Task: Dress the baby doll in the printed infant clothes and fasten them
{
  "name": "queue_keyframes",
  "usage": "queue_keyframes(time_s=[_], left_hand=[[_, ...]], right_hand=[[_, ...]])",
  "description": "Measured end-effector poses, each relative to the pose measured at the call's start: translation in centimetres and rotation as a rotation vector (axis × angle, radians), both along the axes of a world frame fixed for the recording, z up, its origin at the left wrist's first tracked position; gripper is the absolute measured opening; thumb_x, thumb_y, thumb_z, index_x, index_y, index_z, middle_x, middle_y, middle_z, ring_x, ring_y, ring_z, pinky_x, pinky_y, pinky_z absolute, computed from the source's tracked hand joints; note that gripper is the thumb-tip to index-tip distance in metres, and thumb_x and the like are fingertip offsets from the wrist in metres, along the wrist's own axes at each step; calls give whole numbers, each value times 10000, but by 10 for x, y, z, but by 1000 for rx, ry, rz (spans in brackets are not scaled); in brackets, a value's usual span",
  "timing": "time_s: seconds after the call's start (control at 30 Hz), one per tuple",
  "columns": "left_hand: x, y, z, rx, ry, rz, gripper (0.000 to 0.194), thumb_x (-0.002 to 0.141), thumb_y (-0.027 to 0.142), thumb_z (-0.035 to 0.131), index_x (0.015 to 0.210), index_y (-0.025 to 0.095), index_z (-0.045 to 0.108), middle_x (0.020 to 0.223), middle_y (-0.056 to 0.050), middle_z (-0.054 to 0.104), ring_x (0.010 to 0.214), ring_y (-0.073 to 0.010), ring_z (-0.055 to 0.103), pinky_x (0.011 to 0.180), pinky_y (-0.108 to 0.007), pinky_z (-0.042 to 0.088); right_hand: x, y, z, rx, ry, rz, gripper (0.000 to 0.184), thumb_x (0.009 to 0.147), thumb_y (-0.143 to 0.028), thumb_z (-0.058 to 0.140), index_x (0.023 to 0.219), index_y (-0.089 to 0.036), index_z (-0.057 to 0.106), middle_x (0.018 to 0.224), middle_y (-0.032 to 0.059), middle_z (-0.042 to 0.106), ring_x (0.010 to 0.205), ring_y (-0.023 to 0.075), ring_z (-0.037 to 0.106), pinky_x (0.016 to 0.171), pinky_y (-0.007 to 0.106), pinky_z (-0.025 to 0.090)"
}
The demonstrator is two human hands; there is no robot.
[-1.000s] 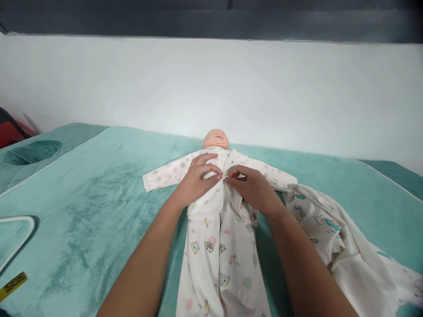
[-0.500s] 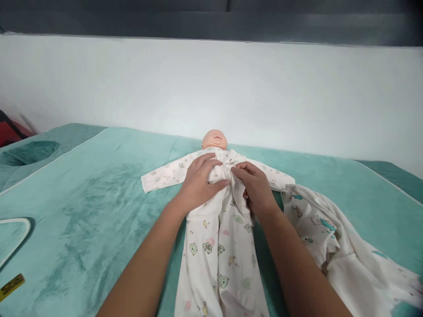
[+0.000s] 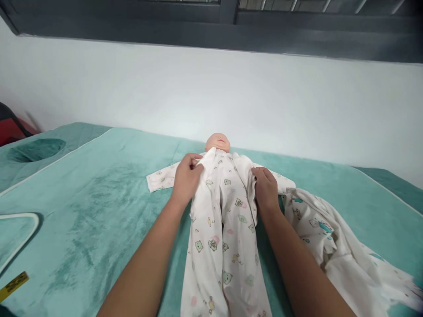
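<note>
A baby doll (image 3: 218,142) lies on its back, head towards the wall. It wears a white long-sleeved top whose left-side sleeve (image 3: 161,178) stretches out across the bed. White printed baby trousers (image 3: 228,229) cover its front up to the chest, legs towards me. My left hand (image 3: 187,178) pinches the upper edge of the trousers at the left of the chest. Across from it, my right hand (image 3: 266,187) is closed on the trousers' edge at the right side; its fingertips are partly hidden. The doll's own hands and feet are not visible.
A crumpled white printed garment (image 3: 346,259) lies right of my right forearm. Teal plush bedding (image 3: 109,211) spreads underneath, with a hollow (image 3: 36,149) at the far left. Behind stands a white wall (image 3: 211,92). A yellow tag (image 3: 13,286) is at the lower left.
The trousers' upper part now reaches the chest, covering the top's front. My hands have moved apart to its two sides. The view has tilted up slightly.
</note>
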State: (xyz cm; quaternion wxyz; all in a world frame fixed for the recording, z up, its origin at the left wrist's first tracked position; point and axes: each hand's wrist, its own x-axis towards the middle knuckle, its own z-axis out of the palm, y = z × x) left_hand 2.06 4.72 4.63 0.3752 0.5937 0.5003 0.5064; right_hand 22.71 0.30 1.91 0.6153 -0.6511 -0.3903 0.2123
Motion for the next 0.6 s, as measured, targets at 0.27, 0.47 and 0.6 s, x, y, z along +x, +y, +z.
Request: queue_keyframes(time_s=[0.27,0.47,0.6], left_hand=[[-53,9,-20,-45,-106,278,143,762,238,555,879,184,616,817,9,598,736,-133,530,657,-230,416],[-98,20,-38,45,160,438,110,802,221,522,879,208,598,755,17,554,668,-136,505,622,-237,386],[-103,21,-44,59,351,454,123,838,243,500,917,215,590,766,-10,578,733,-176,549,656,-264,385]], right_hand=[[67,-28,-12,-216,-331,-74,289,778,-461,487,723,-187,558,744,8,579,754,190,495,693,299,371],[120,-49,-14,-436,-630,-141,240,748,-415,466,669,-206,553,726,40,635,706,205,533,654,315,354],[139,-54,-23,-438,-722,-127,247,715,-422,486,623,-203,553,709,47,629,716,216,557,661,320,379]])
